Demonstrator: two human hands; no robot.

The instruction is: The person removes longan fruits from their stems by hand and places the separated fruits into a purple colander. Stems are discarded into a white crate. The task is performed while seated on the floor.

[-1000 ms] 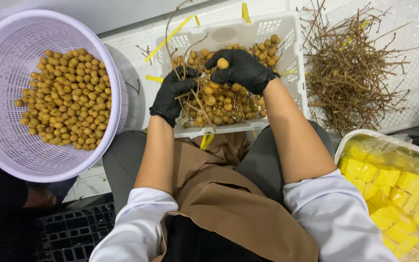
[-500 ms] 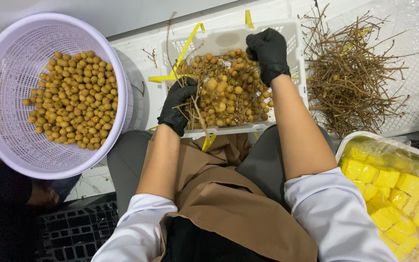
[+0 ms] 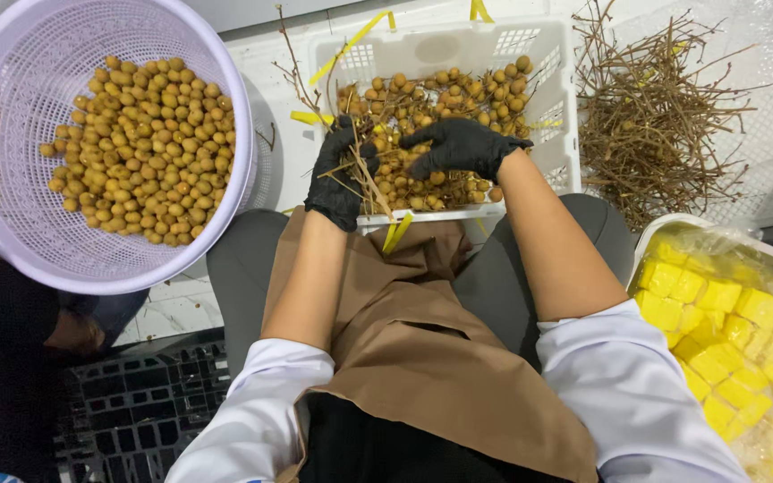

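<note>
— Fruit (image 3: 445, 98) fills the white crate (image 3: 458, 49) on a pale surface ahead of the knees.
— Hands?
— Left hand (image 3: 340, 174) clenches a twig bunch (image 3: 364, 174); right hand (image 3: 460, 145) rests loose on fruit.
— Around?
— Lilac basket (image 3: 11, 107) left, bare twigs (image 3: 664, 107) right, yellow cubes (image 3: 735, 322), dark floor crate (image 3: 136, 411).

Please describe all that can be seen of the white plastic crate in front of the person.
The white rectangular plastic crate has slotted, perforated walls and lies open on a white surface, its near edge by the person's lap. Small round tan fruits on thin brown twigs partly fill it. Yellow strips hang over its rim. The black-gloved left hand grips twigs at its near edge; the black-gloved right hand rests on the fruits.
</note>
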